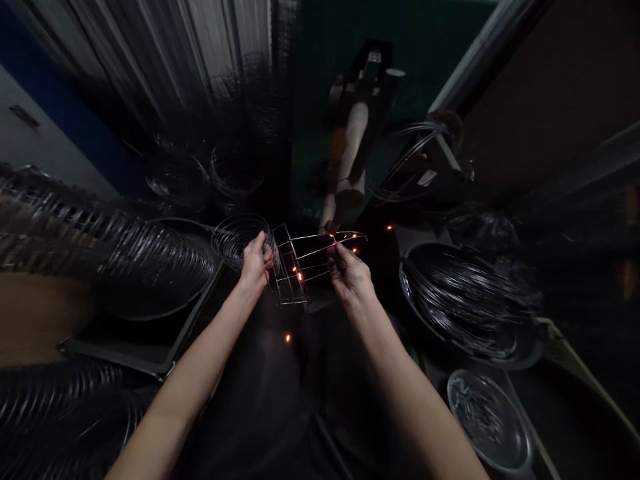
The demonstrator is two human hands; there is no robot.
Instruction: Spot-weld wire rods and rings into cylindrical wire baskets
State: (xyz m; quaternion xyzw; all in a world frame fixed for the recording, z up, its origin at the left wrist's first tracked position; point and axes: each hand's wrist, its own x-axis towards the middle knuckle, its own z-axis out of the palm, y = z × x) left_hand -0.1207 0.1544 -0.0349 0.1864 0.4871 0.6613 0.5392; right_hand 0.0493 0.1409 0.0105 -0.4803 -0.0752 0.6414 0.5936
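Note:
A wire frame (291, 267) of thin metal rods is held between my two hands, below a spot welder (356, 143) with thick pale arms. My left hand (257, 265) is closed around the frame's left end. At the right, my right hand (349, 270) pinches the thin rods close to the welder's tip. Orange sparks (299, 275) fly around the rods and fall below them. Whether my right fingers also hold a separate small wire is too dark to tell.
Stacked wire rings (165, 257) stand at the left, above a dark green tray edge (150, 360). On the right are a large basin (407, 283) of bent wires (460, 300) and a round dish (520, 447) of small metal pieces. A wire coil (425, 137) hangs beside the welder.

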